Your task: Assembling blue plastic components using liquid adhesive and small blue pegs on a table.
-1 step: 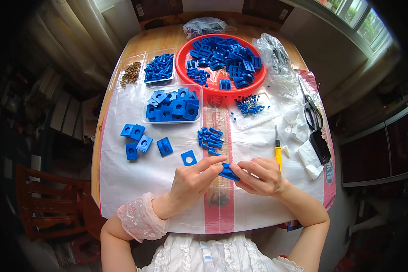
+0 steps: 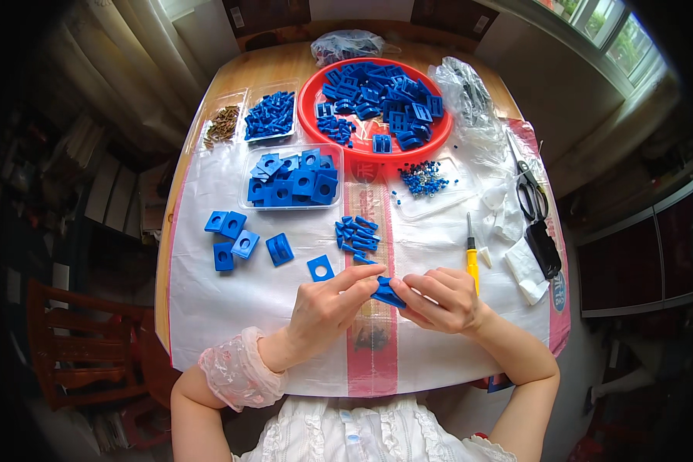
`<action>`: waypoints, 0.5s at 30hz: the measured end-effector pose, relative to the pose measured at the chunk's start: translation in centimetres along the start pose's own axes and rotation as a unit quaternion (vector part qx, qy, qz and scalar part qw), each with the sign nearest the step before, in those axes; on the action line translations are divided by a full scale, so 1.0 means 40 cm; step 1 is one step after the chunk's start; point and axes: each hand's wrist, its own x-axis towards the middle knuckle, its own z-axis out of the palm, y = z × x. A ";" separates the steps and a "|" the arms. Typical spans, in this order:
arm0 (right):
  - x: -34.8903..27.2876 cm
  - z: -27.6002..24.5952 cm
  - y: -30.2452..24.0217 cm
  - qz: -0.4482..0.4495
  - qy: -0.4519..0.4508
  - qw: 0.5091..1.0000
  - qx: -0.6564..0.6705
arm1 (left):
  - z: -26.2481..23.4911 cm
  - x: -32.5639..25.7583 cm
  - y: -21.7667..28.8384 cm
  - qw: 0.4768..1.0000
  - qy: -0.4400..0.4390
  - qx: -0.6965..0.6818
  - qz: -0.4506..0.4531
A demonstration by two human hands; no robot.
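Observation:
Above the near middle of the table, a blue plastic piece (image 2: 388,293) is held between both hands. My right hand (image 2: 443,300) pinches it from the right with thumb and fingers. My left hand (image 2: 327,306) is closed at its left end, index finger stretched along the top; the fingers hide part of the piece. Just beyond the fingertips lies a pile of small blue wedge-shaped pieces (image 2: 357,233). Left of them are a flat blue square plate with a round hole (image 2: 320,268), a thicker blue block (image 2: 279,249) and several more holed blue pieces (image 2: 245,244).
A clear tub (image 2: 291,206) holds blue holed plates. Behind it are trays of small blue parts (image 2: 269,114) and brown screws (image 2: 222,125). A red basin (image 2: 303,115) holds blue pieces. Small beads (image 2: 425,179), a yellow-handled screwdriver (image 2: 472,262) and scissors (image 2: 528,192) lie to the right.

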 end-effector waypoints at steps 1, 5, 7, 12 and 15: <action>0.000 -0.001 0.001 -0.011 0.000 1.000 -0.007 | -0.003 0.002 -0.001 1.000 -0.001 0.000 0.004; -0.004 0.000 0.001 -0.036 -0.002 0.999 -0.030 | -0.002 0.005 0.001 1.000 0.008 -0.003 0.011; -0.005 0.001 0.000 -0.033 -0.003 0.999 -0.027 | -0.003 0.005 0.002 1.000 0.007 -0.003 0.008; -0.012 0.013 -0.003 0.001 0.004 1.000 0.005 | -0.001 0.002 0.001 1.000 -0.009 -0.002 -0.002; -0.008 0.014 -0.005 0.048 0.011 0.997 0.064 | 0.006 -0.003 -0.006 0.999 -0.017 -0.029 -0.009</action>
